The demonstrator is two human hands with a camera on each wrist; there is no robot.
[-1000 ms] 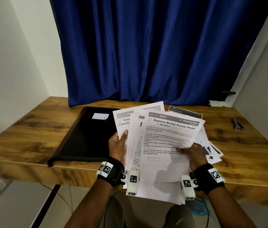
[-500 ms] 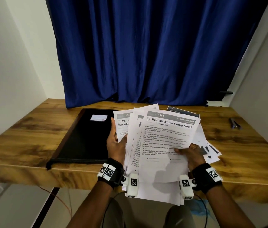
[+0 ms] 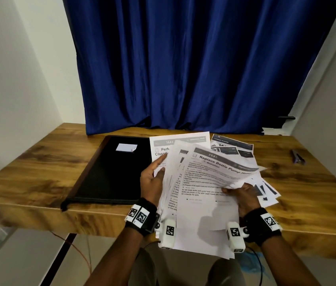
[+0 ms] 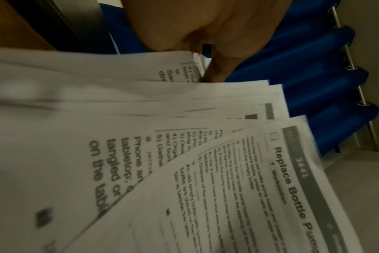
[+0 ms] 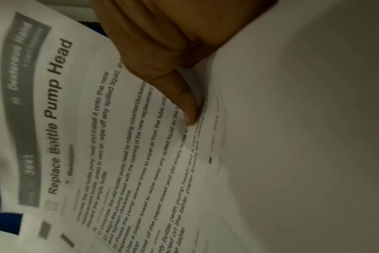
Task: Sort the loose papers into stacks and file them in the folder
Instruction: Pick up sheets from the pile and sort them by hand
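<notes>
A fanned bundle of printed worksheets (image 3: 185, 182) is held over the near edge of the wooden desk (image 3: 39, 168), apparently so that titles can be read for sorting. The left hand (image 3: 152, 178) supports the bundle's left side, thumb on top. The "Replace Bottle Pump Head" sheet (image 3: 210, 182) is pinched by the right hand (image 3: 241, 195) (thumb pressed on its face). The closed black folder (image 3: 109, 174) lies just left, more pages (image 3: 266, 193) beneath.
</notes>
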